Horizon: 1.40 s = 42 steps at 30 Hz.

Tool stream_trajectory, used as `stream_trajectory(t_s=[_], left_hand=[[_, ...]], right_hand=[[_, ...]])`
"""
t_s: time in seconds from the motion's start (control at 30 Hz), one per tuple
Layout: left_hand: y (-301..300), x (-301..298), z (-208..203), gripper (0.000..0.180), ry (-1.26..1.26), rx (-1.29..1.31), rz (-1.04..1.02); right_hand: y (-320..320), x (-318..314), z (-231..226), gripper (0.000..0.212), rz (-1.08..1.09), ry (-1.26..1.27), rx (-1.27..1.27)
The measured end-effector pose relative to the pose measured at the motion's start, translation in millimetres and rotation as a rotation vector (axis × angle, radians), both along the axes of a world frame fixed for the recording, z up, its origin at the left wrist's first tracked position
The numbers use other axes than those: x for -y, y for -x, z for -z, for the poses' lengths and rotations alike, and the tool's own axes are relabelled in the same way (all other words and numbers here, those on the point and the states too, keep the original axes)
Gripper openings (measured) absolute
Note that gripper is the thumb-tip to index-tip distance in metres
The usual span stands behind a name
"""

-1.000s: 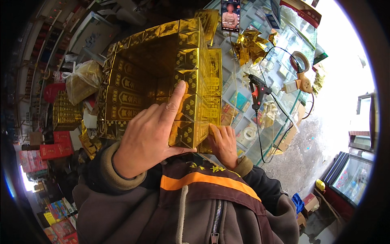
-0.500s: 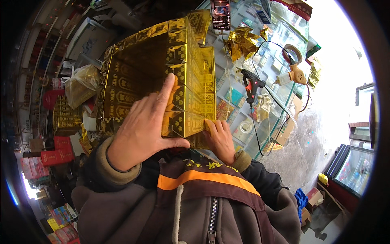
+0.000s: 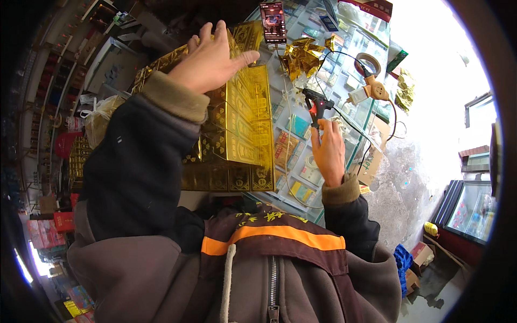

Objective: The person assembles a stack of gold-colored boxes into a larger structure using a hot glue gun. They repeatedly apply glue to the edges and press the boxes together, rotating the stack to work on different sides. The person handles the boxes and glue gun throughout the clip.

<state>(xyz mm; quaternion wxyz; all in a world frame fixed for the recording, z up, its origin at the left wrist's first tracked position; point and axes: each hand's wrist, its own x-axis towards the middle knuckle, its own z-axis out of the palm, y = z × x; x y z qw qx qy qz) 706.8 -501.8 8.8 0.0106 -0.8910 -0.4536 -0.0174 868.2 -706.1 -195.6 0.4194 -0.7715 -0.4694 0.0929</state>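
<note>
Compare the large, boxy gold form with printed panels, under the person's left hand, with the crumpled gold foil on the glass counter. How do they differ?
The boxy gold form has flat panels and straight folds; the crumpled gold foil is creased and irregular.
The boxy form is much larger than the foil.
The left hand is over the boxy form, while the foil has no hand over it.
Both are gold and shiny.

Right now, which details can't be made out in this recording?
All in the head view:
- Inside of the gold box: hidden by the left hand and left sleeve.
- Grip on the glue gun: the right hand partly covers its handle, so touching or gripping is unclear.
- Phone screen: details too small.
- Plastic bag: partly hidden by that sleeve.
</note>
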Motion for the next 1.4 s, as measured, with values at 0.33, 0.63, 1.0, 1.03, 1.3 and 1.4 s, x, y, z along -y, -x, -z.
stream_trajectory(t_s=[0.33, 0.63, 1.0, 1.03, 1.3, 1.4], left_hand=[[-4.2, -6.3, 19.9, 0.085, 0.077, -0.059, -0.099], [-4.5, -0.8, 26.3, 0.075, 0.129, 0.019, -0.084], [-4.8, 3.3, 33.8, 0.07, 0.061, 0.062, -0.023], [-5.4, 5.1, 34.3, 0.071, 0.045, 0.072, -0.035], [-11.1, 9.3, 44.8, 0.08, -0.044, 0.169, -0.096], [-11.3, 9.3, 43.7, 0.079, -0.045, 0.17, -0.102]], right_hand=[[68.2, 7.4, 8.9, 0.023, -0.447, 0.002, -0.123], [95.5, 8.0, 28.3, 0.033, -0.516, -0.003, 0.113], [102.1, 5.7, 31.2, 0.022, -0.487, -0.073, 0.179], [102.1, 5.2, 30.5, 0.022, -0.485, -0.067, 0.192], [100.4, 8.6, 28.3, 0.029, -0.524, -0.011, 0.24], [98.8, 8.4, 29.0, 0.037, -0.553, -0.043, 0.226]])
